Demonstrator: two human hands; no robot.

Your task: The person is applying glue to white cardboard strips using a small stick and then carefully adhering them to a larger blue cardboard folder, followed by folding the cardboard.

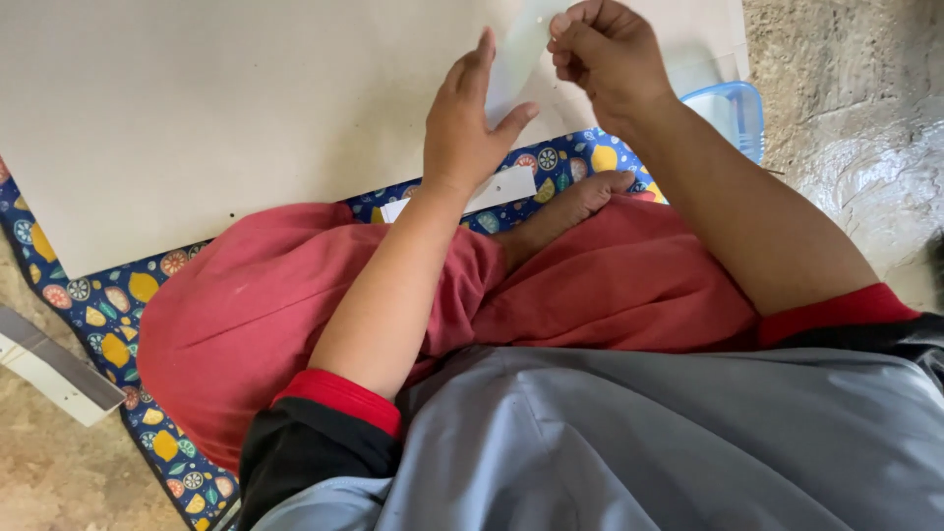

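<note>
Clearly both hands are working on a pale paper strip (513, 59) raised above a large sheet of grey board (226, 108). The left hand (470, 123) is pinching the strip's lower part between thumb and straightened fingers, while the right hand (605, 59) is curling closed around its upper end. It is looking thin, light and floppy, likely easy to crease or tear, so holding it by the edges seems wise. Another white strip (492, 192) is lying on the patterned mat (108, 305), beside a blue plastic container (733, 108).
</note>
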